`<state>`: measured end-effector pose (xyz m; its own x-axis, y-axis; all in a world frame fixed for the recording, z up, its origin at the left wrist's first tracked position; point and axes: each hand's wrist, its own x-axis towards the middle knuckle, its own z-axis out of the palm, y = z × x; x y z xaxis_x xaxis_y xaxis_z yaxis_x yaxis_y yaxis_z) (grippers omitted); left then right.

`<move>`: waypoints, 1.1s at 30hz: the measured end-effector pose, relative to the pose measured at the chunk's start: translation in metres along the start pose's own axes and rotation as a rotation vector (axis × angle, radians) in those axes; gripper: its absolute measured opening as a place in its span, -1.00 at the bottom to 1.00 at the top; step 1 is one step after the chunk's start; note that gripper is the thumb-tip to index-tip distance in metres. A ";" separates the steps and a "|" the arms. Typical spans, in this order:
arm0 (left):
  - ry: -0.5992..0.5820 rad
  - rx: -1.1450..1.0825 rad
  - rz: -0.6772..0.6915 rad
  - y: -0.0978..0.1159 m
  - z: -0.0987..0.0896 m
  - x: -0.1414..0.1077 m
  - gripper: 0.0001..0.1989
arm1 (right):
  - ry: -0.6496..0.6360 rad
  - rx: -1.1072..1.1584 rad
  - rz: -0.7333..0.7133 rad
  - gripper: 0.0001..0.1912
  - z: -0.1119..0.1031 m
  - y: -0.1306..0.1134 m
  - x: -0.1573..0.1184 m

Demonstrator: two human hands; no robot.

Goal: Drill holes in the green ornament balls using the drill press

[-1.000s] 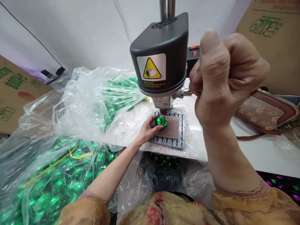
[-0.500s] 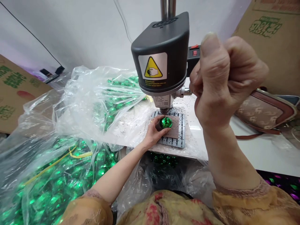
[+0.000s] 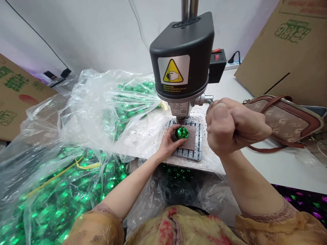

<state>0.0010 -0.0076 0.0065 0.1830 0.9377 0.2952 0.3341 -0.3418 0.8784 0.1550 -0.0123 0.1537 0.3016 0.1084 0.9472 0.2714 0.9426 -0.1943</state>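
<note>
A small drill press (image 3: 182,56) stands in front of me, its drill bit (image 3: 182,128) reaching down to a shiny green faceted ball (image 3: 183,133). My left hand (image 3: 170,141) pinches that ball, or a dark holder around it, between thumb and fingers. Beneath lies a brownish square board (image 3: 190,144) on the slotted metal base plate (image 3: 199,149). My right hand (image 3: 233,124) is closed in a fist around the feed lever (image 3: 208,99) at the press's right side; most of the lever is hidden inside the fist.
Clear plastic bags with many green balls lie on the table (image 3: 119,112) and at lower left (image 3: 63,190). Dark shavings are scattered around the base. To the right are a handbag (image 3: 288,119), a cardboard box (image 3: 283,51) and a switch box (image 3: 217,66).
My right hand has moved down and slightly left, swinging the lever lower. My left hand stays at the green ball. The view has shifted slightly.
</note>
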 end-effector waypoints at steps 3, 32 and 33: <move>0.004 0.003 0.002 0.000 0.000 0.000 -0.47 | -0.006 0.010 -0.026 -0.54 -0.002 0.004 -0.004; 0.169 0.130 0.036 0.018 0.000 -0.027 -0.53 | 0.021 -0.050 0.295 -0.54 0.014 -0.006 0.043; 0.133 0.198 0.127 0.020 -0.003 -0.039 -0.54 | 0.019 -0.042 0.312 -0.53 0.016 -0.005 0.048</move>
<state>-0.0021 -0.0505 0.0138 0.1165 0.8822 0.4562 0.4927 -0.4501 0.7447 0.1534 -0.0067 0.2040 0.3930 0.3840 0.8355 0.2002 0.8511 -0.4853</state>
